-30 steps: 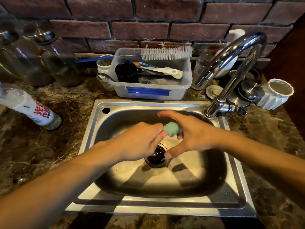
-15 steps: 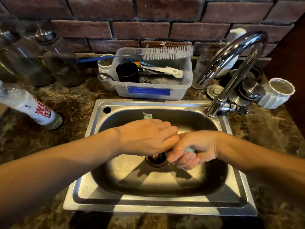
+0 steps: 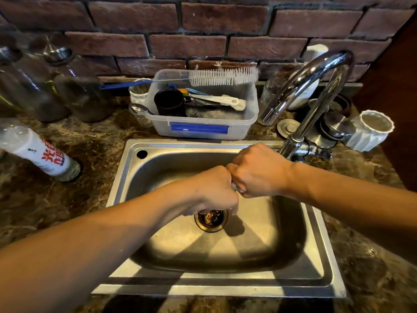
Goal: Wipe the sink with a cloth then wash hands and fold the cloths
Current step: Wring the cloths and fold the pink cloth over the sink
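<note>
Over the middle of the sink (image 3: 191, 144), just above the drain (image 3: 211, 219): left hand (image 3: 214, 190) and right hand (image 3: 259, 172), both clenched into fists, touching knuckle to knuckle. Between them, only a small pale wet sliver of the cloth (image 3: 236, 188) in view, with the rest hidden inside the curled fingers. Judging from this, gripping one end in each fist, probably wringing it over the basin. Cannot tell the amount of fabric inside each hand, nor the direction of any twist. No water visible from the faucet (image 3: 316, 71), standing behind and to the right of the right hand.

About the handling: expect something soft, limp and light, but heavier while soaked, and a little slippery from the water. No stiffness at all, so no keeping of shape after letting go; likely to uncurl and sag. Nothing fragile here, so safe to squeeze hard. For twisting, best to take hold at two opposite ends, with the whole fist and not only the fingertips. For folding, better to pinch two neighbouring corners and let the rest hang flat. Keep it over the basin during the squeezing, to send the drips into the drain and not onto the dark stone counter (image 3: 67, 199).

Behind the sink, well apart from the hands: a clear plastic box (image 3: 203, 129) with a white brush (image 3: 223, 75) across its top, and at the left a tilted bottle (image 3: 40, 154) with red characters.
</note>
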Action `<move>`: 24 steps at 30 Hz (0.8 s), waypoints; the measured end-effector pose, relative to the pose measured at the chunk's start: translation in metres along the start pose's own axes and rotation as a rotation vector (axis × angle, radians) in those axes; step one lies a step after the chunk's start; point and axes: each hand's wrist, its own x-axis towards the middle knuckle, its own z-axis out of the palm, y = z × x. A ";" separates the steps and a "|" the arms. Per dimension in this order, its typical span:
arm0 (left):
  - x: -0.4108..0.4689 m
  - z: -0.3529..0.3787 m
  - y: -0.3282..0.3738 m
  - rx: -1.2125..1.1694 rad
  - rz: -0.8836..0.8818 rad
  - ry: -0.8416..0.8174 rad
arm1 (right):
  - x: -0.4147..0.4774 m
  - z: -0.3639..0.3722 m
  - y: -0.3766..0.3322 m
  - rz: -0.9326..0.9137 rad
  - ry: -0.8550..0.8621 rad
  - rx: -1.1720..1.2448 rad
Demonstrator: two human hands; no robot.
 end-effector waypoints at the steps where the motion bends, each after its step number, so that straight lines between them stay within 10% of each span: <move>1: -0.001 -0.002 0.002 -0.050 -0.022 -0.038 | -0.003 0.001 0.003 -0.011 0.035 0.012; 10: -0.010 -0.030 -0.009 -0.490 -0.107 -0.610 | -0.010 0.005 -0.004 -0.013 0.127 0.129; 14: -0.014 -0.031 -0.016 -0.553 -0.035 -0.606 | -0.011 0.006 -0.005 0.045 0.141 0.178; 18: -0.011 -0.018 -0.018 0.291 0.315 -0.101 | -0.012 0.005 -0.018 0.281 -0.028 0.420; 24: -0.011 -0.017 -0.051 1.113 0.726 0.284 | -0.040 0.010 -0.010 0.648 -0.526 1.997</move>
